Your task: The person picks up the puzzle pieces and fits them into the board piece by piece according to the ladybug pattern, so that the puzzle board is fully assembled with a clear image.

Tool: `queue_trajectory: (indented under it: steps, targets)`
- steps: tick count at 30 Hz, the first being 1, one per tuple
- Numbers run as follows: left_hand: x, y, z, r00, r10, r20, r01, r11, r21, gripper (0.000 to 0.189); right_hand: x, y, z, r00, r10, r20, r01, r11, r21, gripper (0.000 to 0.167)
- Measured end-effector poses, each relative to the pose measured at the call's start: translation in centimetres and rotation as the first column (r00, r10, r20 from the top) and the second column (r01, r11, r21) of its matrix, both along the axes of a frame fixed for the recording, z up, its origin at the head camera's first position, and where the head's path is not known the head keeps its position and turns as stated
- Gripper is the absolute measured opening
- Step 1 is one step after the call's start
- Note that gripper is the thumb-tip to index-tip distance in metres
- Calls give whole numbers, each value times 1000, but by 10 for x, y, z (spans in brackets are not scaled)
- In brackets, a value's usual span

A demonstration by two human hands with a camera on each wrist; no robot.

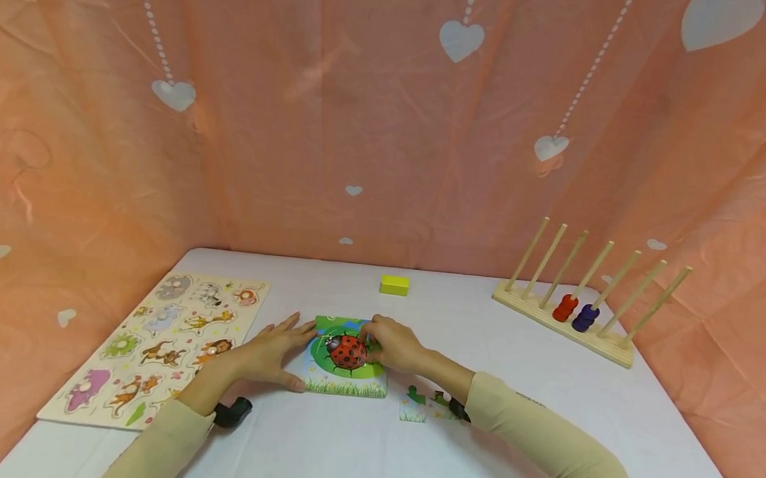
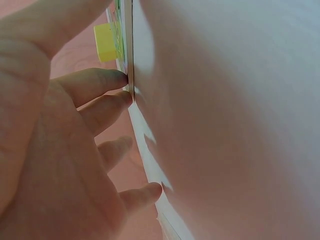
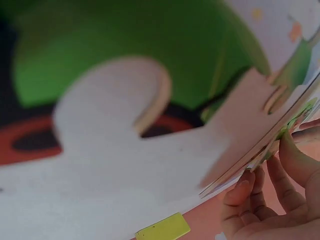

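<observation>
A square ladybug jigsaw puzzle (image 1: 345, 354) lies in its board near the middle of the table. My left hand (image 1: 268, 354) braces its left side with fingers spread, thumb at the lower corner; in the left wrist view, fingertips (image 2: 120, 80) meet the board's edge (image 2: 130, 45). On the right side, my right hand (image 1: 392, 343) pinches a small puzzle piece, mostly hidden by the fingers, over the board. The right wrist view shows its thumb (image 3: 295, 155) and fingers closed at the board. Loose puzzle pieces (image 1: 413, 409) lie below the right forearm, large in the right wrist view.
An animal peg puzzle board (image 1: 184, 316) lies at the left. A yellow block (image 1: 394, 286) sits behind the ladybug puzzle. At the right back stands a wooden peg rack (image 1: 539, 311) with red rings (image 1: 566, 308) and blue rings (image 1: 586, 318). Fabric walls surround the table.
</observation>
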State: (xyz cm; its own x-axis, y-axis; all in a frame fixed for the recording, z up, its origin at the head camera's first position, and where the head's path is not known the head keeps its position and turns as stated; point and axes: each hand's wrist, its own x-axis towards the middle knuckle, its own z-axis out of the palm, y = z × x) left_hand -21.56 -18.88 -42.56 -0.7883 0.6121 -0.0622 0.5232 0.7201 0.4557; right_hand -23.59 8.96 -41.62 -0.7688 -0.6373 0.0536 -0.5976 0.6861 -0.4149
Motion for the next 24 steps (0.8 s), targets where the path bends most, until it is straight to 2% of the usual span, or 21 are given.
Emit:
queue_trajectory:
  steps: [5,8,10,12,15,18,24]
  targets:
    - [1,0,0,1000,-2,-1,2,1000,-3,100,2,1,1,1000,-6,-21,5,1000,-6,30]
    - [1,0,-1,1000,0,-1,0,1000,-7,100,4,4,4,998,5,-70,-3,1000,20,35]
    - [1,-1,-2,1000,-1,-3,1,1000,-9,100,8,7,8,994,29,-104,-19,995,96,40]
    - [1,-1,-2,1000,-2,-3,2,1000,-4,100,13,10,13,991,76,-111,-52,977,208,49]
    - [1,-1,-1,1000,-5,-5,5,1000,2,100,24,14,17,988,146,-46,-120,925,360,65]
    - [0,-1,-1,1000,-5,-4,5,1000,3,100,34,16,16,983,178,36,-176,891,419,75]
    - [-1,-2,-2,1000,-2,-5,2,1000,1,101,48,15,11,980,193,51,-196,881,430,81]
